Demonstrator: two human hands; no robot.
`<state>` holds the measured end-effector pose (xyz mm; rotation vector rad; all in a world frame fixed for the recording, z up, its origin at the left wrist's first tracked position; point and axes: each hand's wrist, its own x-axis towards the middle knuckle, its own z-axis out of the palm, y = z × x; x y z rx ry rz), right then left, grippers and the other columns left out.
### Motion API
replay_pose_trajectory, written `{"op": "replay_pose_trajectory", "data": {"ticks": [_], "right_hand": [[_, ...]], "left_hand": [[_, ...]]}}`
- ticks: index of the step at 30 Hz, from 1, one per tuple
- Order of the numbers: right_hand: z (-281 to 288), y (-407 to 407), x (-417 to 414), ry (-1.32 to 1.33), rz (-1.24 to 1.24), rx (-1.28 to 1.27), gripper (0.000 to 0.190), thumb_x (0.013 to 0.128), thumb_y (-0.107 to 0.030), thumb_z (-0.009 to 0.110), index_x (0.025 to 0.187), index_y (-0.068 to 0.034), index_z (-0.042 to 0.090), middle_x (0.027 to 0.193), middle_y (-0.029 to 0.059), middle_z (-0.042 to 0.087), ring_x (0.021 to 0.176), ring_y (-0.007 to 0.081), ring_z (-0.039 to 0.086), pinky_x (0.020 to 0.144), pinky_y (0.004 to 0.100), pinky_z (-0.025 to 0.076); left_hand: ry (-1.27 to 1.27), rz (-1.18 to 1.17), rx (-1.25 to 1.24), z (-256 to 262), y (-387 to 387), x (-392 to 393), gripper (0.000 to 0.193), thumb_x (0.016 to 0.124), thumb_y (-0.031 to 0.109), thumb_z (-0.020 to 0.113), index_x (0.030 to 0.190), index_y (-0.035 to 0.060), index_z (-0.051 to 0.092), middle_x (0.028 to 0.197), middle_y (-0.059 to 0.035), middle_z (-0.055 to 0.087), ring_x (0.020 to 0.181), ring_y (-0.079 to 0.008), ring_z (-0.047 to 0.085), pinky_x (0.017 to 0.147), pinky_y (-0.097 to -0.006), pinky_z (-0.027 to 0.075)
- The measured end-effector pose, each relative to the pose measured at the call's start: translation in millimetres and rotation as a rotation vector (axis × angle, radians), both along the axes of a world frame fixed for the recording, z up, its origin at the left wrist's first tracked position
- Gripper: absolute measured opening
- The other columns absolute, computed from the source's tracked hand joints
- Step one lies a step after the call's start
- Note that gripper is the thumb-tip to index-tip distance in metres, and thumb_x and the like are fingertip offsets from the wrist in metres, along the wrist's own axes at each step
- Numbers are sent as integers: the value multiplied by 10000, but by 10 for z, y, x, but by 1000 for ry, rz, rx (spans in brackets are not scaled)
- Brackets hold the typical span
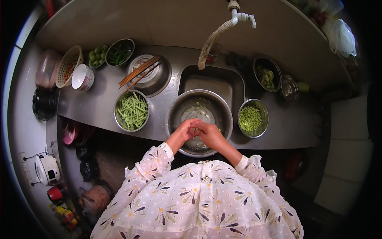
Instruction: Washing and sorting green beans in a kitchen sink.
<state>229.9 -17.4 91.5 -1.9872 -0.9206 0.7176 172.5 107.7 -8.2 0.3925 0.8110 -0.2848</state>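
My left hand [187, 129] and my right hand [209, 135] meet over a wide steel basin [169, 119]. The fingers overlap, and a trace of green shows by them. Whether they grip anything is hidden. Inside the basin, small pale-green pieces [199, 108] float in or lie under shallow water. To the left is a steel bowl [115, 124] full of cut green bean lengths [132, 111]. On the right, another steel bowl [266, 122] contains shelled green beans or peas [250, 118].
Behind the basin lies a sink [215, 78], with a ribbed hose [212, 37] hanging from a white tap [238, 17]. Wooden chopsticks [139, 71] rest on an upturned steel basin [164, 78]. A white bowl [83, 77], a woven basket [61, 78] and a bowl of leafy vegetables [280, 70] stand farther out.
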Motion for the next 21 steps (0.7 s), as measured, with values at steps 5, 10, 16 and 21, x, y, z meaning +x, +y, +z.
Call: {"op": "replay_pose_trajectory", "data": {"ticks": [5, 10, 16, 21], "right_hand": [[-55, -172, 293, 318, -413, 228, 193, 880, -2, 514, 1017, -30, 647, 964, 88, 676, 890, 170, 641, 744, 274, 497], [-332, -344, 458, 1368, -609, 289, 285, 966, -245, 455, 1068, 2, 552, 1048, 132, 627, 965, 255, 613, 853, 401, 490], [-389, -222, 371, 1791, -547, 687, 327, 981, -266, 405, 1078, 10, 550, 1137, 188, 573, 1108, 306, 544, 1008, 437, 418], [-175, -103, 389, 1788, -539, 719, 373, 981, -207, 331, 1191, 55, 493, 1248, 233, 513, 1187, 335, 495, 1032, 444, 397]], "left_hand": [[-108, 58, -147, 65, 58, 73, 249, 933, 286, 494, 861, 67, 587, 818, -103, 622, 768, -239, 615, 718, -368, 520], [-341, 61, 161, 784, -25, 217, 320, 969, 313, 448, 778, 67, 521, 738, -57, 545, 739, -186, 561, 708, -334, 485], [-676, -114, 1051, 949, -198, 271, 168, 882, 94, 512, 967, 5, 626, 946, -77, 642, 873, -186, 616, 807, -299, 477], [-733, -289, 1281, 1172, -175, 179, 189, 865, 90, 516, 984, 9, 638, 1028, -115, 654, 978, -225, 607, 914, -339, 433]]}}
